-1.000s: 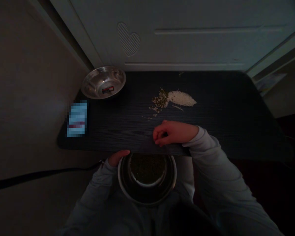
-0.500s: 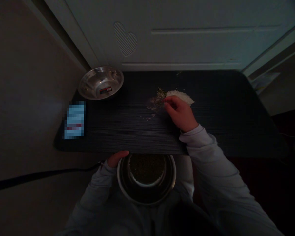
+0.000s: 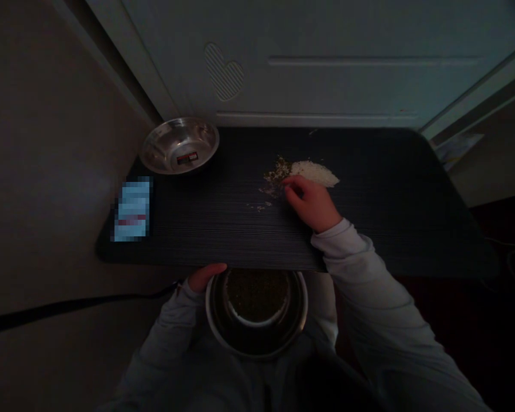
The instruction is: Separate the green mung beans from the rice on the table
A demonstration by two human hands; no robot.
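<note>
My right hand (image 3: pixel 311 203) is over the dark table (image 3: pixel 197 229), thumb and fingers pinched together. Anything between the fingertips is too small to make out. Its fingertips are beside a heap of white, rice-like grains (image 3: pixel 315 171) and a mixed patch of greenish and pale grains (image 3: pixel 278 170). My left hand (image 3: pixel 203 277) is at the table's front edge, by the left rim of a round metal bowl (image 3: pixel 257 352) on my lap. Its thumb lies along the edge; the other fingers are hidden. Dark greenish grains (image 3: pixel 257 294) fill a pale-rimmed inner container in that bowl.
A steel bowl (image 3: pixel 154 154) with a label inside stands at the table's back left. In front of it lies a phone (image 3: pixel 131 209) with a lit, blurred screen. A white panel (image 3: pixel 326 86) with a heart relief rises behind the table. A black strap (image 3: pixel 90 303) runs leftward.
My right hand has drawn back slightly toward me, uncovering more of the mixed patch and white heap. My left hand stays at the table edge. The view has shifted a little.
</note>
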